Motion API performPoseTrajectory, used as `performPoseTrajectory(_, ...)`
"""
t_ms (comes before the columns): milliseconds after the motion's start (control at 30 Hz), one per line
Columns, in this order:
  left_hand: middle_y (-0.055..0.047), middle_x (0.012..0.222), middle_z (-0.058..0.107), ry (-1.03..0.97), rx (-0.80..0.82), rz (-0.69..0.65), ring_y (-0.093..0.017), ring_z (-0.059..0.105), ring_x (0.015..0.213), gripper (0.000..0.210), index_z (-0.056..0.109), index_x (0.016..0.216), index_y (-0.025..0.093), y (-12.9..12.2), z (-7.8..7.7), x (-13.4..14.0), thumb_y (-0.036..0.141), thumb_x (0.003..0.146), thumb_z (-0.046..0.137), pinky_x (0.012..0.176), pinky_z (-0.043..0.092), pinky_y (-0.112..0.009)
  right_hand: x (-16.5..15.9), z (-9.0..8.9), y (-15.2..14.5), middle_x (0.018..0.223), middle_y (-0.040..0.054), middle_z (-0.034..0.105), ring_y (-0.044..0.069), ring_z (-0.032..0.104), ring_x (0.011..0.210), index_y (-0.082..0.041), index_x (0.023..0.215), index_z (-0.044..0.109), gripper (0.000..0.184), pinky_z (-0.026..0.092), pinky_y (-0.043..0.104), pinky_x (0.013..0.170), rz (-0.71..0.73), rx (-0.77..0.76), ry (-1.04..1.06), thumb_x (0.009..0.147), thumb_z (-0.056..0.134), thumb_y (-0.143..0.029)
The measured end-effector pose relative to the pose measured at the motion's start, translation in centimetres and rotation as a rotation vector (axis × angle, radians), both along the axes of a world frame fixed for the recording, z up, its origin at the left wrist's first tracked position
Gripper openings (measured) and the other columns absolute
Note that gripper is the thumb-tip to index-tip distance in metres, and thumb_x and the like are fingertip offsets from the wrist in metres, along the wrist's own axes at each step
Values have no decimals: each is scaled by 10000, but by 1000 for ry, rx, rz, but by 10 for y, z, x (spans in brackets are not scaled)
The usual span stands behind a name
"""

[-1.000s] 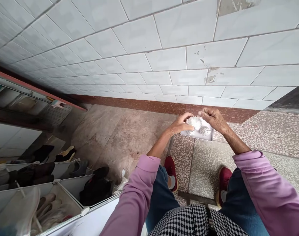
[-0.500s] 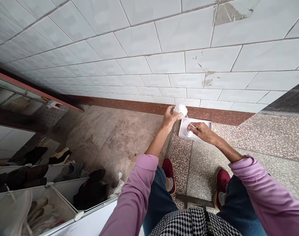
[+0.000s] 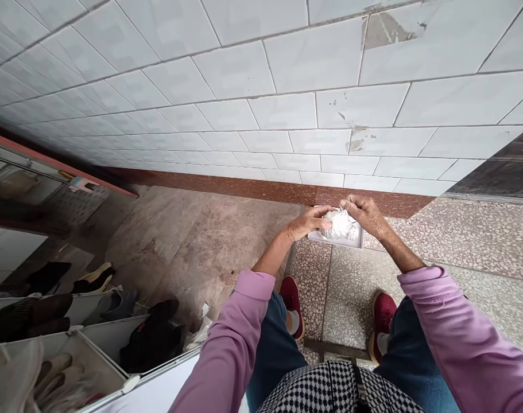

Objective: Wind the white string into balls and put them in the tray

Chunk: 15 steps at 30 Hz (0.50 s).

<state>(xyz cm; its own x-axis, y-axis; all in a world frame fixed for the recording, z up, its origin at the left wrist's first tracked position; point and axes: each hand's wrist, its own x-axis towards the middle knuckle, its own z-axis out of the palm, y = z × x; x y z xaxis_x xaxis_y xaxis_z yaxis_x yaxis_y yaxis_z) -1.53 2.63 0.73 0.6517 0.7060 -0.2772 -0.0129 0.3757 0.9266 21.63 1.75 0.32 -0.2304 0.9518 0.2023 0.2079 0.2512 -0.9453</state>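
Observation:
A white ruffled, flower-like bundle (image 3: 341, 223) is over a shallow white box lid or tray (image 3: 351, 245) on the floor by the wall. My left hand (image 3: 309, 222) grips the bundle from its left side, thumb and fingers closed at its edge. At the bundle's upper right, my right hand (image 3: 365, 213) is closed in a pinch with thumb and forefinger together. What sits between those fingertips is too small to make out. The bundle covers most of the tray, so whatever lies inside is largely hidden.
The tiled wall (image 3: 282, 137) with a brown base strip (image 3: 227, 186) rises just beyond the tray. My red shoes (image 3: 384, 312) stand on speckled stone floor. On the left are compartments (image 3: 110, 344) with shoes and dark items. Bare floor (image 3: 192, 241) stretches between.
The white bundle has come down and right, over the tray, with my left hand. My right hand, earlier low by the tray holding a white string, has risen to the bundle's upper right.

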Motion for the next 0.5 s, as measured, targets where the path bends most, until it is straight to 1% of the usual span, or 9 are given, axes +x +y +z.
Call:
performPoseTrajectory(67, -55, 999, 742, -43, -41, 18, -193, 663, 892, 631, 803, 1086, 180, 1, -2, 1, 466, 556, 994, 805, 499, -318, -4, 4, -1, 621, -34, 445, 137, 370, 596, -240, 678, 548, 771, 317, 312, 568, 1, 2, 47, 911, 667, -965)
performPoseTrajectory(133, -69, 1007, 756, -28, -41, 14, -206, 670, 906, 629, 815, 1098, 181, 1, -5, 1, 488, 572, 973, 801, 497, -321, -5, 12, -2, 618, -37, 445, 136, 362, 588, -239, 686, 571, 743, 320, 311, 569, -30, 14, 94, 931, 686, -931)
performPoseTrajectory(200, -75, 982, 754, 57, -8, -14, -202, 653, 871, 594, 823, 1091, 176, 2, -7, 3, 519, 620, 939, 753, 476, -314, -5, 22, -5, 617, -36, 456, 136, 356, 585, -239, 699, 598, 710, 331, 313, 579, -65, 36, 121, 959, 695, -892)
performPoseTrajectory(300, -54, 904, 723, 186, 90, -80, -175, 603, 794, 519, 830, 1052, 172, 2, -8, 6, 525, 678, 900, 689, 440, -298, -4, 33, -10, 645, -23, 501, 146, 391, 614, -239, 712, 617, 687, 364, 322, 617, -80, 87, 90, 977, 701, -867)
performPoseTrajectory(400, -38, 909, 731, 176, 164, -154, -171, 614, 808, 509, 842, 1099, 187, 0, -6, 9, 508, 705, 885, 713, 463, -294, -3, 31, -11, 657, -19, 499, 152, 406, 637, -238, 699, 593, 705, 372, 329, 641, -80, 93, 52, 980, 680, -878)
performPoseTrajectory(467, -40, 933, 749, 126, 162, -149, -171, 628, 818, 530, 842, 1118, 189, -1, -5, 8, 503, 694, 895, 732, 477, -294, -2, 22, -7, 653, -19, 491, 153, 403, 636, -238, 693, 579, 712, 360, 331, 635, -82, 64, 39, 981, 660, -884)
performPoseTrajectory(500, -45, 941, 755, 94, 147, -123, -171, 634, 819, 545, 838, 1113, 184, -2, -4, 7, 499, 674, 909, 736, 481, -294, -1, 16, -4, 653, -18, 493, 154, 405, 635, -239, 696, 581, 709, 353, 331, 629, -79, 46, 29, 981, 652, -884)
